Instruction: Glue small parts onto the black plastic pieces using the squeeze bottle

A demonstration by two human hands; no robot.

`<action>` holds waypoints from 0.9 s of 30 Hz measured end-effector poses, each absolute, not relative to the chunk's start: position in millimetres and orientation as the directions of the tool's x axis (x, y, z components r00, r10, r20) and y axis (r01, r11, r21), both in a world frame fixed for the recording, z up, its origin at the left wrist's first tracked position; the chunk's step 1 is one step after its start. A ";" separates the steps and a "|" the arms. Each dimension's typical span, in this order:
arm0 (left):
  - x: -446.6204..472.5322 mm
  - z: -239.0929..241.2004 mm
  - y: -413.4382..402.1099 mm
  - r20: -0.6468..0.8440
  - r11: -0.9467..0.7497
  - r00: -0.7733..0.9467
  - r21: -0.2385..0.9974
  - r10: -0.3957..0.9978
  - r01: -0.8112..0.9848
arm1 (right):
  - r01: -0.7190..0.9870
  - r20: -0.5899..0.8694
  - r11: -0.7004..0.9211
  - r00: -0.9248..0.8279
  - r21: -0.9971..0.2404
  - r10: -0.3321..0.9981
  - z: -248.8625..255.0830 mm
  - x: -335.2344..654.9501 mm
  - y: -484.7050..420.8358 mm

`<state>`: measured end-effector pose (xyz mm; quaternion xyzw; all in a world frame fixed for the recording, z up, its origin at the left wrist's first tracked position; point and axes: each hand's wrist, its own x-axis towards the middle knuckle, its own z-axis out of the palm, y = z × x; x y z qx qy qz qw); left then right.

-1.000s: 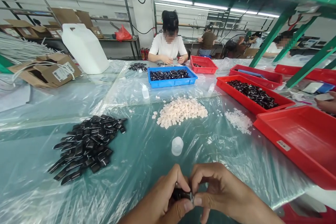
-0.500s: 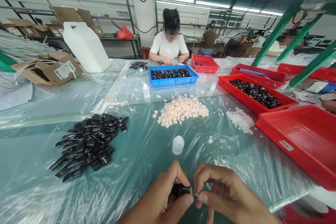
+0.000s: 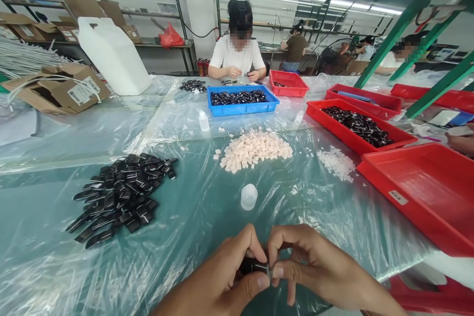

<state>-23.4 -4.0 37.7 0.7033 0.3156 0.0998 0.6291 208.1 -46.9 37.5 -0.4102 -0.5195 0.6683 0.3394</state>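
My left hand [image 3: 231, 274] pinches a small black part [image 3: 254, 266] between thumb and forefinger at the near edge of the plastic-covered table [image 3: 207, 217]. My right hand [image 3: 311, 266] meets it from the right, its thumb and forefinger closed on the same part's end. A heap of black parts [image 3: 122, 195] lies to the left. A pile of small cream blocks [image 3: 255, 148] sits ahead, and a small white cap [image 3: 249, 196] stands just beyond my hands.
An empty red tray [image 3: 422, 192] lies at the right, with a red tray of black parts [image 3: 357, 128] behind it. A blue tray [image 3: 242, 98], a white jug [image 3: 113, 57] and a cardboard box [image 3: 55, 89] stand farther back. A person in white works opposite. Small white bits [image 3: 336, 162] are scattered.
My right fingers, slightly apart from the part half a second ago, have closed back onto it. The view has tilted a little.
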 end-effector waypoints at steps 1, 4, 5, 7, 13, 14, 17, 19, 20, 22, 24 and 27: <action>-23.2 37.8 -3.8 -0.253 -0.002 0.786 0.952 0.564 0.308 | -0.025 -0.202 -0.236 -0.435 -0.971 0.877 37.7 208.0 -46.7; -23.8 37.3 -3.9 -0.246 0.010 0.790 0.957 0.562 0.291 | -0.038 -0.204 -0.246 -0.441 -0.969 0.874 36.6 206.6 -46.4; -24.2 36.7 -3.9 -0.246 0.005 0.788 0.956 0.565 0.295 | -0.061 -0.197 -0.248 -0.443 -0.967 0.875 35.4 206.1 -46.5; -25.1 34.7 -3.6 -0.243 -0.011 0.789 0.954 0.565 0.301 | -0.117 -0.184 -0.261 -0.450 -0.958 0.874 31.7 205.2 -46.6; -25.1 27.0 -1.4 -0.186 -0.012 0.815 0.973 0.549 0.231 | -0.212 -0.156 -0.272 -0.443 -0.939 0.883 22.1 202.8 -46.1; -25.1 25.7 -1.7 -0.180 -0.017 0.811 0.974 0.556 0.228 | -0.225 -0.156 -0.277 -0.440 -0.934 0.884 21.6 201.9 -45.8; -26.4 21.5 -5.0 -0.180 -0.012 0.797 0.973 0.576 0.229 | -0.250 -0.171 -0.297 -0.426 -0.922 0.889 23.3 198.3 -45.8; -27.5 19.3 -8.5 -0.206 0.023 0.775 0.970 0.597 0.241 | -0.235 -0.196 -0.309 -0.405 -0.921 0.893 26.4 195.9 -46.4; -27.6 18.6 -10.4 -0.225 0.037 0.756 0.966 0.615 0.257 | -0.211 -0.215 -0.314 -0.389 -0.926 0.896 28.0 194.9 -46.8; -26.3 16.9 -13.6 -0.245 0.031 0.719 0.954 0.650 0.298 | -0.138 -0.247 -0.311 -0.352 -0.940 0.903 29.8 193.5 -47.3; -22.5 13.4 -15.7 -0.206 -0.015 0.701 0.955 0.683 0.296 | -0.069 -0.255 -0.289 -0.310 -0.955 0.916 28.1 192.6 -47.3; -16.0 2.0 -17.0 -0.039 -0.137 0.687 0.970 0.725 0.200 | -0.057 -0.251 -0.282 -0.313 -0.958 0.916 20.1 191.6 -46.3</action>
